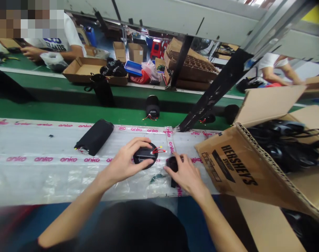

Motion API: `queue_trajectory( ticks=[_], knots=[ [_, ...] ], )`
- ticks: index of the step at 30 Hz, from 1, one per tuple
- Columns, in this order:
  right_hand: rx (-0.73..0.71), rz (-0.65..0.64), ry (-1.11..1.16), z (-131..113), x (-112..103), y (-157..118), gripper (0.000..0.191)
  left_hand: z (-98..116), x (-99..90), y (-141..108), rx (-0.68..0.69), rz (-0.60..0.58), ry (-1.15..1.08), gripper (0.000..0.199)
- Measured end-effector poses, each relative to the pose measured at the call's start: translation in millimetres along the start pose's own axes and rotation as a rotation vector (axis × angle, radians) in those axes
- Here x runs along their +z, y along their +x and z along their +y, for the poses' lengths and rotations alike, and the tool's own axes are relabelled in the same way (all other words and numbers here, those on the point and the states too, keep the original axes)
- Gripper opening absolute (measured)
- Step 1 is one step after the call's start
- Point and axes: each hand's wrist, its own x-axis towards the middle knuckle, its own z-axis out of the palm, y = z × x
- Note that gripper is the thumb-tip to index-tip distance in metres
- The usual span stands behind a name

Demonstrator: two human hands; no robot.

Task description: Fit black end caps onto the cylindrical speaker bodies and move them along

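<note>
The left hand (126, 157) grips a round black part (142, 153), thumb near and fingers far; the right hand (188, 172), fingers curled, pinches a black piece (172, 164).

Beyond a green work surface (128, 115), a blue plastic tray (133, 68) sits beside a shallow cardboard box (82, 70); a red plastic stool (156, 48) stands behind, and a worker in a white T-shirt (73, 36) occupies the upper left.
</note>
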Motion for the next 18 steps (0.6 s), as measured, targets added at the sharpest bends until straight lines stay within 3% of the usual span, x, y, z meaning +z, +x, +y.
queue_trajectory(
  ticks=[2,4,9,11,14,18],
  knots=[
    [-0.011,-0.015,-0.106,-5.7,9.0,-5.8,0.074,10.6,11.4,5.2,0.059,0.105,0.046,0.011],
    [-0.079,-0.041,0.003,-3.4,10.9,-7.8,0.070,16.6,20.5,11.8,0.106,0.146,0.114,0.008],
    [-0.282,-0.084,0.891,1.4,0.4,-6.3,0.075,18.4,26.1,22.5,0.115,0.142,0.178,0.009],
    [-0.319,-0.029,1.076,-7.1,1.7,-6.2,0.078,17.3,26.7,23.5,0.121,0.151,0.168,0.006],
    [-0.341,0.017,1.137,-22.7,8.5,-6.4,0.080,16.0,29.6,23.2,0.139,0.193,0.146,0.003],
    [-0.365,0.033,1.039,-31.5,9.3,-8.7,0.085,14.9,34.1,21.9,0.156,0.216,0.133,0.003]
  ],
)
